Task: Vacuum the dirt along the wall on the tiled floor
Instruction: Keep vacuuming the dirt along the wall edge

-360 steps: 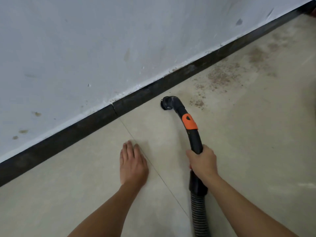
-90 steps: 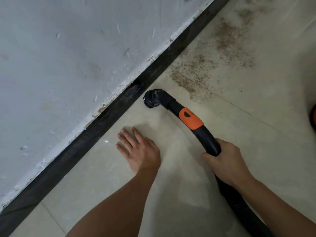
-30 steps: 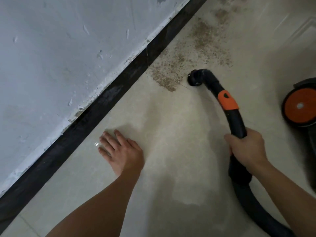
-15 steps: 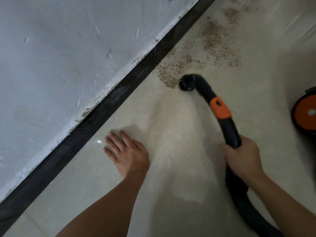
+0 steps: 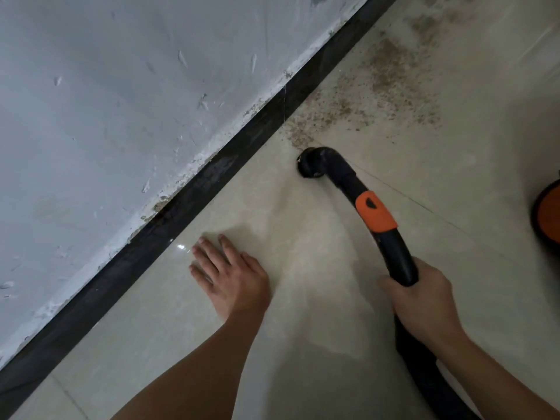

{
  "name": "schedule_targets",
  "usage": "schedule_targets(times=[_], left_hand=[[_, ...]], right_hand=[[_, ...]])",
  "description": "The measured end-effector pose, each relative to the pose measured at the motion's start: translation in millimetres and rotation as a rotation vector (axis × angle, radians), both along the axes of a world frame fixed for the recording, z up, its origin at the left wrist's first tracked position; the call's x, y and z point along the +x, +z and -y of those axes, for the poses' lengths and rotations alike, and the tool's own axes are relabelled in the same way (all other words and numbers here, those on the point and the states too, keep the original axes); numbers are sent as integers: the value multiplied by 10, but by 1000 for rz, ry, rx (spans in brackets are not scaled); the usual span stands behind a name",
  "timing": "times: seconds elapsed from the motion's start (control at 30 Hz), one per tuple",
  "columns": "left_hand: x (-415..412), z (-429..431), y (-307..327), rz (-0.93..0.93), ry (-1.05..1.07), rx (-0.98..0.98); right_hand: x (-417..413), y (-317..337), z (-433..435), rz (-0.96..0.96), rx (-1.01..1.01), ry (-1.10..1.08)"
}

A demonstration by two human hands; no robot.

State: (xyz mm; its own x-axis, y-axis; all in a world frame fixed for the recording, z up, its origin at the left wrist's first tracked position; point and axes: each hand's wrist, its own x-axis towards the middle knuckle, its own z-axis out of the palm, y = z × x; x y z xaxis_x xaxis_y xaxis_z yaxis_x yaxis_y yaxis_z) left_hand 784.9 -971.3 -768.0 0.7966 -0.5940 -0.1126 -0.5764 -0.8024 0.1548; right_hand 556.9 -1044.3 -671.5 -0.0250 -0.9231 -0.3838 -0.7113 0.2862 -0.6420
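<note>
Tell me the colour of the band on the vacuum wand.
Orange, on the otherwise black vacuum wand; the band shows clearly in the head view.

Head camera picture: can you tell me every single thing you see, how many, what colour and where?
wall: one, pale grey, scuffed, upper left
skirting strip: one, black, runs diagonally between the wall and the floor
tiled floor: one, beige, lower and right part
dirt: one scattered patch, brown, on the floor by the skirting, upper right
vacuum nozzle: one, black, on the floor at the near edge of the dirt
vacuum tube: one, black with an orange collar, curves from the nozzle to the right hand
round part: one, orange with a black rim, cut off at the right edge
left hand: one, flat on the floor near the skirting
right hand: one, grips the tube
</note>
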Motion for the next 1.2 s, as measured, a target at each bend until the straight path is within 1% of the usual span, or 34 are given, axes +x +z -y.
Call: schedule_targets(times=[0.07, 0.13, 0.23, 0.3, 0.37, 0.43, 0.63, 0.7, 0.83, 1.03, 1.2], left_hand=[[-8, 15, 17, -8, 2, 6], [5, 16, 15, -10, 5, 7], [5, 5, 11, -12, 8, 23], [1, 7, 7, -13, 9, 38], [6, 12, 11, -15, 9, 32], [12, 17, 15, -17, 20, 23], [-4, -12, 20, -29, 13, 38], [-8, -18, 31, -37, 4, 32], [5, -8, 38, -34, 6, 23], [17, 0, 4, -11, -12, -1], [51, 8, -9, -29, -8, -23]], right_hand=[[-34, -22, 122, 4, -17, 2], [-2, -34, 453, -6, -77, -48], [125, -3, 783, 44, -106, -108], [150, -34, 642, 33, -86, -71], [144, -31, 375, 1, -55, 15], [117, -30, 306, 6, -31, 61], [169, -74, 1073, 46, -93, -44], [218, -83, 1017, 46, -69, -38], [210, -96, 690, 33, -1, 38], [385, -116, 1347, 95, -49, -73], [447, -191, 845, 106, 51, 3]])
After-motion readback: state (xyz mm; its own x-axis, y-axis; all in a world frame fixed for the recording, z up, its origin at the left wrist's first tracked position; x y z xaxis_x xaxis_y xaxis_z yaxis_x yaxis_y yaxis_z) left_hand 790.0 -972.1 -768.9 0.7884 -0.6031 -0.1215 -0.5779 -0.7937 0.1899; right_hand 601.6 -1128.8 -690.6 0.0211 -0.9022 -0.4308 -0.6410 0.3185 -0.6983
